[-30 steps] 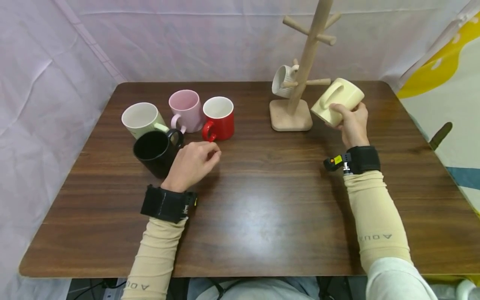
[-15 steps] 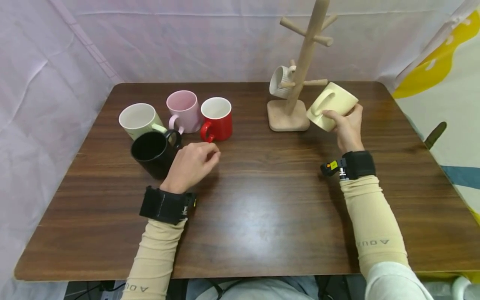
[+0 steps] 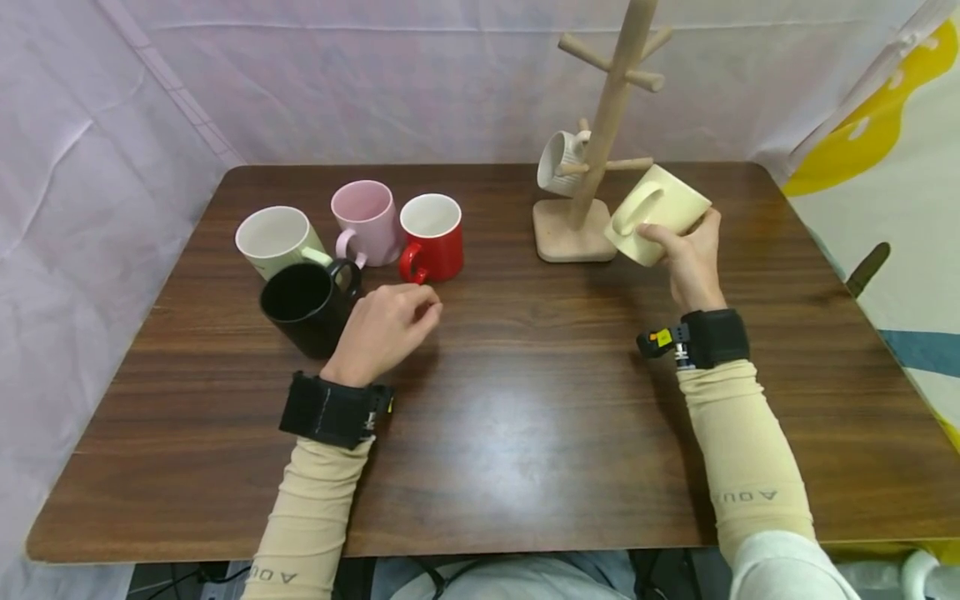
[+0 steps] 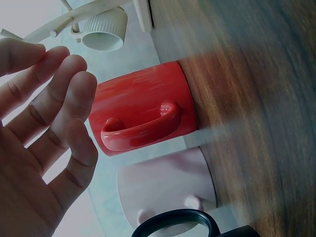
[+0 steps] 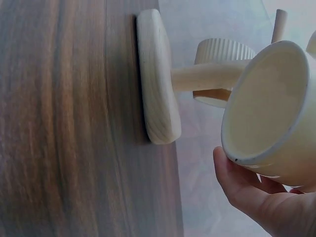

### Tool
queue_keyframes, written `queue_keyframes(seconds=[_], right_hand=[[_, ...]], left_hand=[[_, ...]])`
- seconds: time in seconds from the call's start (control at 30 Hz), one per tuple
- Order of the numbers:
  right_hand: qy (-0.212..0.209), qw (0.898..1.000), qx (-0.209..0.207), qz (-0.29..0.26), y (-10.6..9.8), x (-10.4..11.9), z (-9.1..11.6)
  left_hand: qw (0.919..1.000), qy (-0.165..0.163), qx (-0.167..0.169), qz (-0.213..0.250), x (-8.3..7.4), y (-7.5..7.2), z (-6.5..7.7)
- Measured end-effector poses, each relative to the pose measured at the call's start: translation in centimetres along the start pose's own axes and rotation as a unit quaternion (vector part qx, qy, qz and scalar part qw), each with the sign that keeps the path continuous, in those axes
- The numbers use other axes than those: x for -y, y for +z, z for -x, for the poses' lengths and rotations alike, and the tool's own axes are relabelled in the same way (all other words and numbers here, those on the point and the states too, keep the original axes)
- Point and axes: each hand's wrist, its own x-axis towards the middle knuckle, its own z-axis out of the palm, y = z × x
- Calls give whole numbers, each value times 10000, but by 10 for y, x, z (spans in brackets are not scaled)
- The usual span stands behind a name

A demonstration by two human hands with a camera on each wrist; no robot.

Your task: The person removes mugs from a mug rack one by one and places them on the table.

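Your left hand (image 3: 382,327) is loosely curled; your right hand (image 3: 693,257) grips a tilted yellow mug (image 3: 670,204) above the surface (image 3: 517,358).
Just left of your left hand is a black mug (image 3: 303,312); beyond that hand stand a red mug (image 3: 441,252), a green mug (image 3: 277,236) and a pink mug (image 3: 375,237). Left of your right hand, past the yellow mug, rises a wooden stand (image 3: 607,117), a white mug (image 3: 558,162) hanging on its far side.

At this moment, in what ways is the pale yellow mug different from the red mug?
Colour: the pale yellow mug has a pale outside, the red mug a bright red one.
Pose: the pale yellow mug is tilted in the right hand; the red mug stands upright on the table.
Both show one handle.
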Motion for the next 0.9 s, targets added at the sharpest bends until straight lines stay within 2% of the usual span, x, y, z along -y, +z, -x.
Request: queue_keyframes(seconds=[0.23,0.9], right_hand=[[-167,9997,166,35,6,-2,6],[-445,9961,469,593,14,0,16]], left_hand=[[10000,-44,43,26,0,1,1],[9999,-2,54,-92,-3,-1,-1]])
